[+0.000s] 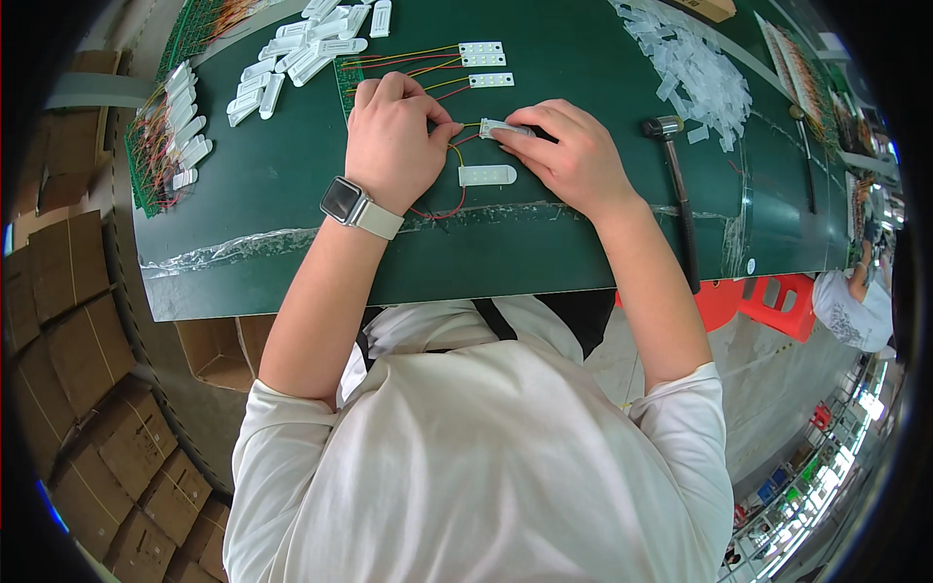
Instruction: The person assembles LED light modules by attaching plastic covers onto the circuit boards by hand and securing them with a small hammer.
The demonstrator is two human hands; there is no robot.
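My right hand [569,151] pinches a small white LED module [492,127] between thumb and fingers; the fingers hide its right part. Thin yellow and red wires [470,135] run left from that module to my left hand [400,136], whose thumb and forefinger close on them. A white LED module with a rounded end [488,175] lies just below, its red and yellow wires looping toward my left hand. Beyond my hands, rectangular LED boards [491,80] lie in a column, wired to a green circuit board [348,76] partly hidden behind my left hand.
White plastic casings [301,49] are heaped at the far left, translucent pieces [695,73] at the far right. A black-handled hammer [677,185] lies right of my right arm. Wired modules [180,121] sit at the table's left edge. Cardboard boxes [73,340] stand left; red stools [777,301] right.
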